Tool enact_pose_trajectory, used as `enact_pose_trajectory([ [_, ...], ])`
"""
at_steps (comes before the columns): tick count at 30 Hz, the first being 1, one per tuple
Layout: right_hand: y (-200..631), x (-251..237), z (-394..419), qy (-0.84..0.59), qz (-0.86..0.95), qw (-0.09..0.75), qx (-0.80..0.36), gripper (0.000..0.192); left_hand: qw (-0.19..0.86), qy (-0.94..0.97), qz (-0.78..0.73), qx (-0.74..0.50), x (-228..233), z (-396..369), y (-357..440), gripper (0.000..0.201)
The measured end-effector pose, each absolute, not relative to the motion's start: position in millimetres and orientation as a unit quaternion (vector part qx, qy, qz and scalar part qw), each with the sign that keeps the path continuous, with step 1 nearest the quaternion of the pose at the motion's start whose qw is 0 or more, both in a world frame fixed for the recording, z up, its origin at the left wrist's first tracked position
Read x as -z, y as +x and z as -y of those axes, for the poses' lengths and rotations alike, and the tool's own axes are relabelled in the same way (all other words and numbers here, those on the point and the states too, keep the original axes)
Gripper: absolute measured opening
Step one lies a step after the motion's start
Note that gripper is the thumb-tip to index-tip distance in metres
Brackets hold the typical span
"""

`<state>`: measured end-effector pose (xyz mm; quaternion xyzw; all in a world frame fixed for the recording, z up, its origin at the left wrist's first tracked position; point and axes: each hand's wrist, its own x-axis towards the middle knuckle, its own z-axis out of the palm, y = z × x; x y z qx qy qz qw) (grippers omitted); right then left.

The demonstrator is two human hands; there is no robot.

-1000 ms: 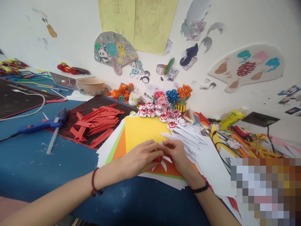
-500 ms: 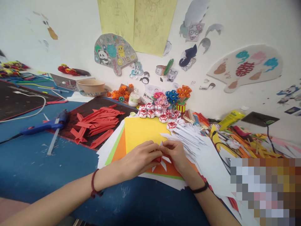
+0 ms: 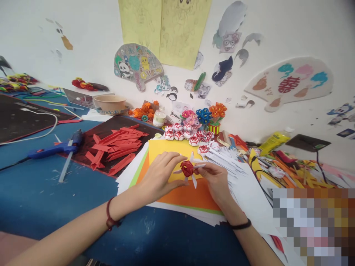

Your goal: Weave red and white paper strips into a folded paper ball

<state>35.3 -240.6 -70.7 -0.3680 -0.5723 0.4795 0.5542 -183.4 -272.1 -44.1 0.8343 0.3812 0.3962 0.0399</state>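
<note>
Dark red bracelet (image 3: 110, 222), plain black wristband (image 3: 241, 225)

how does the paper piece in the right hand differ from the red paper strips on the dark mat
The paper piece has a compact red centre with white points sticking out, while the red paper strips are long and plain red. The paper piece is held up by the right hand; the strips lie in a loose pile on the dark mat. Both are folded and show red.
</note>
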Motion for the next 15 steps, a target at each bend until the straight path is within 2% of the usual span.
enact_pose_trajectory([
  [2, 35.6, 71.7, 240.5, -0.365, 0.579, 0.553, -0.475, 0.01, 0.047, 0.827, -0.392, -0.401, 44.9, 271.5, -182.9, 0.057],
  [5, 35.5, 73.4, 240.2, -0.357, 0.595, 0.533, -0.484, 0.011, 0.052, 0.835, -0.383, -0.391, 43.3, 271.3, -183.2, 0.042],
  [9, 35.7, 70.9, 240.0, -0.351, 0.635, 0.495, -0.477, 0.014, 0.014, 0.836, -0.389, -0.387, 41.8, 271.0, -185.6, 0.033],
  [11, 35.7, 65.8, 241.4, -0.361, 0.681, 0.481, -0.417, 0.024, -0.018, 0.835, -0.399, -0.379, 43.0, 270.7, -186.1, 0.032],
  [13, 35.3, 59.6, 244.1, -0.374, 0.739, 0.469, -0.308, 0.037, -0.036, 0.838, -0.404, -0.366, 45.3, 270.4, -186.0, 0.029],
  [15, 34.0, 54.6, 247.5, -0.368, 0.785, 0.448, -0.219, 0.04, -0.032, 0.843, -0.403, -0.354, 48.0, 270.1, -185.7, 0.027],
])
